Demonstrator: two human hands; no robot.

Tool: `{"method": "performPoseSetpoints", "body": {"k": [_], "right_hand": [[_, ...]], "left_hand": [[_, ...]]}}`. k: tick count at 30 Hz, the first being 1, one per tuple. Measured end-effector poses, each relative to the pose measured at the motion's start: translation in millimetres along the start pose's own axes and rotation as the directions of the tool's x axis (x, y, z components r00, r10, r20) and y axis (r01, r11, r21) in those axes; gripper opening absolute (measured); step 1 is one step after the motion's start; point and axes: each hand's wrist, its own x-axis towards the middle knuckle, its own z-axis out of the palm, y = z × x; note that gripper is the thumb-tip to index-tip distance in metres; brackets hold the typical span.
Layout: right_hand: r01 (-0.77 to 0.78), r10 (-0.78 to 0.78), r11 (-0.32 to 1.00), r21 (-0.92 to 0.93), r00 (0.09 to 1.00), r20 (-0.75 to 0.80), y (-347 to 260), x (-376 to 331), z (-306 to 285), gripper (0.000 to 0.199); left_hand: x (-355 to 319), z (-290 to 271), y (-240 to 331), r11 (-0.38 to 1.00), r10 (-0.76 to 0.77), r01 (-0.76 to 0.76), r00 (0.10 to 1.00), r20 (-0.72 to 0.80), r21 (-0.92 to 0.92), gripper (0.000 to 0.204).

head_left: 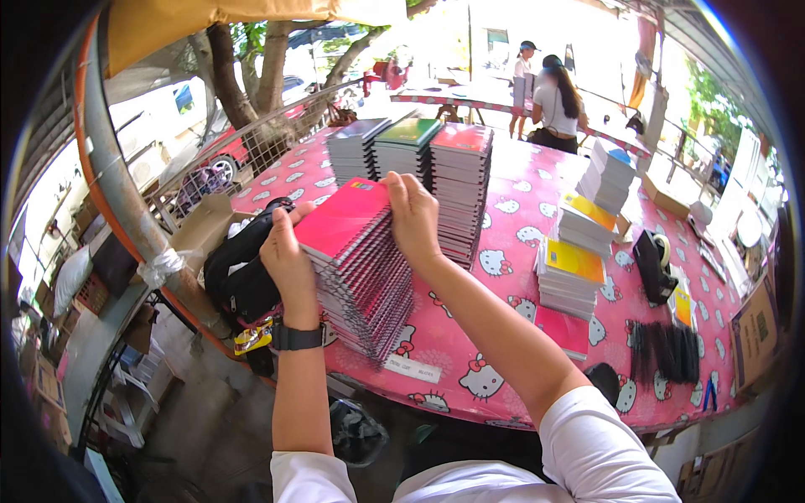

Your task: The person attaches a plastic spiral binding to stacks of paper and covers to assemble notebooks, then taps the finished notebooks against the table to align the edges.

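Before me a tall stack of spiral notebooks [369, 298] stands at the table's near edge, its top cover pinkish red. My left hand [289, 251] presses against the left edge of the top notebook [345, 220], thumb and fingers at its side. At the far right corner, my right hand [411, 218] grips the same notebook, its fingers bent over the edge. Some fingertips are hidden behind the covers. Just beyond are more spiral notebook stacks: one red-topped [459, 189], one green-topped [408, 132] and one greyish [358, 130].
Smaller yellow-covered stacks [573, 257] run along the right, near a black tape dispenser [654, 267] and black binding coils [664, 352]. A black bag [243, 272] sits left of my left hand, beside a metal post [126, 193]. Two people [557, 101] stand at a far table.
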Motion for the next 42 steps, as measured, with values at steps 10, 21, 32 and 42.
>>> {"method": "performPoseSetpoints", "body": {"k": [10,21,32,42], "right_hand": [[-0.064,0.134,0.988,-0.138,0.797,0.589,-31,-88,-220,0.028],[-0.104,0.566,0.409,-0.907,0.808,0.163,-8,-232,-414,0.072],[-0.37,0.045,0.447,-0.814,0.919,-0.393,85,-142,-462,0.058],[-0.447,0.336,0.807,-0.386,0.885,-0.321,79,-171,-417,0.023]], "left_hand": [[-47,-39,53,0.81,0.583,-0.564,0.742,-0.332,0.16,0.043],[-231,178,-9,0.878,0.395,-0.416,0.346,0.851,-0.238,0.025],[-270,232,-44,0.779,0.194,-0.625,0.162,0.968,-0.052,0.042],[-271,232,-57,0.799,0.116,-0.601,0.151,0.982,-0.002,0.045]]}}
